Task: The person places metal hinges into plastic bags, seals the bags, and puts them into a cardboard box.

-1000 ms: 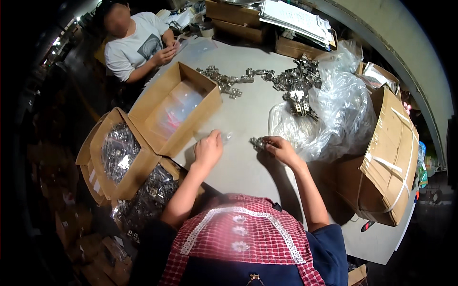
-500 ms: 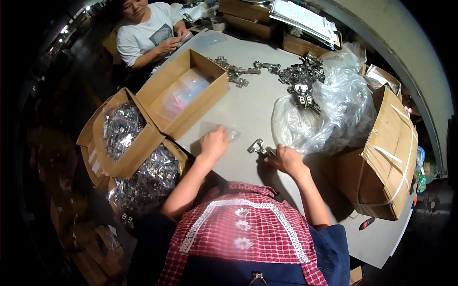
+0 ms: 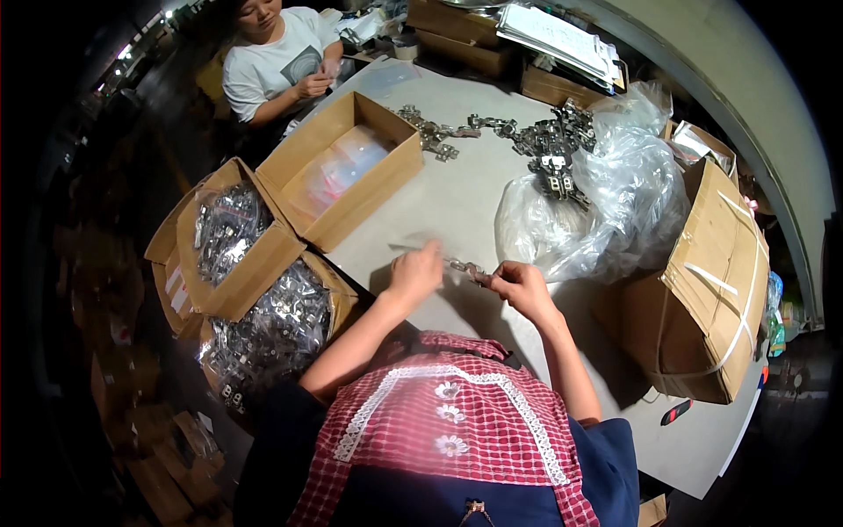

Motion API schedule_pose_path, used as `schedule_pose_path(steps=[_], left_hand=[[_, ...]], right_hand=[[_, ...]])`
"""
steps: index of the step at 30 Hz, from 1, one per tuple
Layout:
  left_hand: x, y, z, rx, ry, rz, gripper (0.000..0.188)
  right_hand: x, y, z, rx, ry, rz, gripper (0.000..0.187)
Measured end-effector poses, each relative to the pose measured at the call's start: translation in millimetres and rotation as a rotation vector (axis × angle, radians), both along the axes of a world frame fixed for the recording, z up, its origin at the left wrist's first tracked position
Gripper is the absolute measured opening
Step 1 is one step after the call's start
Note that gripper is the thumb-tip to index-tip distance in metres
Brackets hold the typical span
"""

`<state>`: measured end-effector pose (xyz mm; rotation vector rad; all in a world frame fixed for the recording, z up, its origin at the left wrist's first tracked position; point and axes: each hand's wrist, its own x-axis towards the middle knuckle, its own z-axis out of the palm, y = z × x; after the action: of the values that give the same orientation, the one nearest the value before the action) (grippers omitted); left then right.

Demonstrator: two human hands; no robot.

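In my right hand [image 3: 522, 288] is a metal cabinet hinge [image 3: 467, 267], pinched by one end. Its other end points left toward my left hand [image 3: 416, 276]. My left fingers are closed on a small clear plastic bag [image 3: 434, 249], which is faint and partly smeared by motion. The hinge tip lies close to the bag; whether it is inside I cannot make out. More hinges [image 3: 562, 140] lie heaped at the far side of the grey table [image 3: 448, 202], and a smaller group [image 3: 430, 136] lies to their left.
On the left stand an open carton [image 3: 369, 189] with flat clear bags and cartons holding bagged metal parts [image 3: 230, 233]. Crumpled plastic sheeting [image 3: 628, 193] and a strapped carton [image 3: 702, 299] occupy the right. A co-worker [image 3: 281, 61] handles something small at the far left.
My left hand has moved right with the bag, toward the hinge. The hinge in my right hand has swung more level, and the two hands are closer together.
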<state>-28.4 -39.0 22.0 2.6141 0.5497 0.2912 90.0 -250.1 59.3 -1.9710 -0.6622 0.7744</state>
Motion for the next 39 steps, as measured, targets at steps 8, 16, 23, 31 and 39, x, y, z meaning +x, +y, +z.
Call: schedule_pose_path(steps=[8, 16, 23, 31, 39], left_hand=[[2, -25, 11, 0.046, -0.158, -0.312, 0.027], [-1, -23, 8, 0.203, -0.231, -0.382, 0.03], [-13, -30, 2, 0.228, -0.269, -0.403, 0.048], [-1, -17, 0, 0.204, -0.165, -0.399, 0.027], [-6, -18, 0, 0.231, -0.202, -0.327, 0.066]], right_hand=[[-37, 5, -8, 0.061, -0.99, 0.21, 0.021], [-18, -10, -26, 0.009, -0.965, 0.248, 0.02], [-19, -10, -44, 0.342, 0.646, -0.477, 0.019], [-52, -5, -13, 0.083, -0.796, 0.239, 0.025], [-30, 10, -27, 0.094, -0.19, -0.4, 0.038]])
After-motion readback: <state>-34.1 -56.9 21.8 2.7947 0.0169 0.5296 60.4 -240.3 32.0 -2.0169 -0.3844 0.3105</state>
